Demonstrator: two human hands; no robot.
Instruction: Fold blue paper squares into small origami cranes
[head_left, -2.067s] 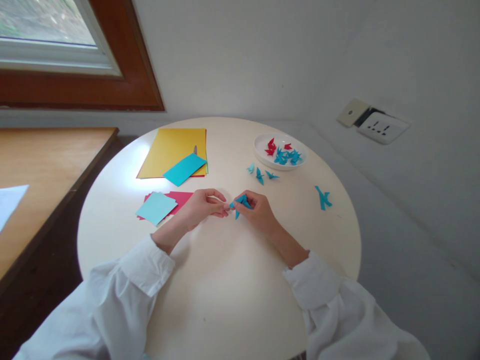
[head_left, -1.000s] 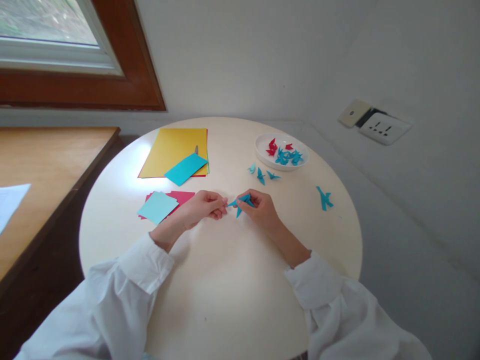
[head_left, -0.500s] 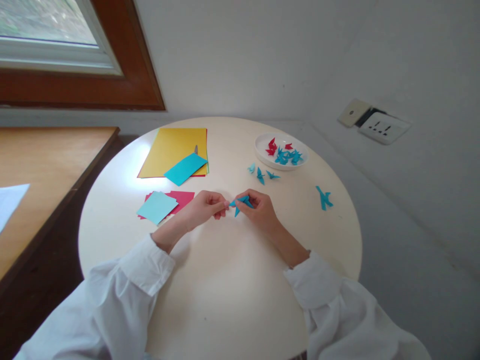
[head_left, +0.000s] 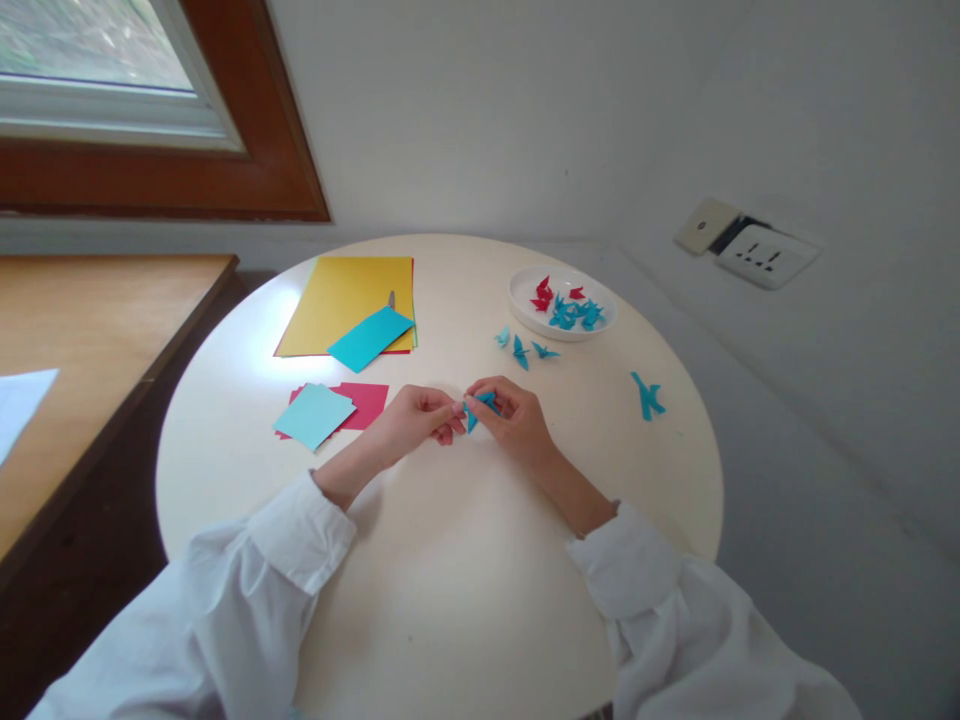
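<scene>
Holding blue folded paper (head_left: 472, 420), right hand (head_left: 516, 418) clamped, left hand (head_left: 416, 420) seemingly pinching its tip

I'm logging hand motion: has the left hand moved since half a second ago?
Yes, slightly: the left hand has shifted to the right, judged against the pinkish-red paper.

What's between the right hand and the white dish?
In the head view, three paper cranes, one pale and two deeper blue, lie on the round table.
</scene>
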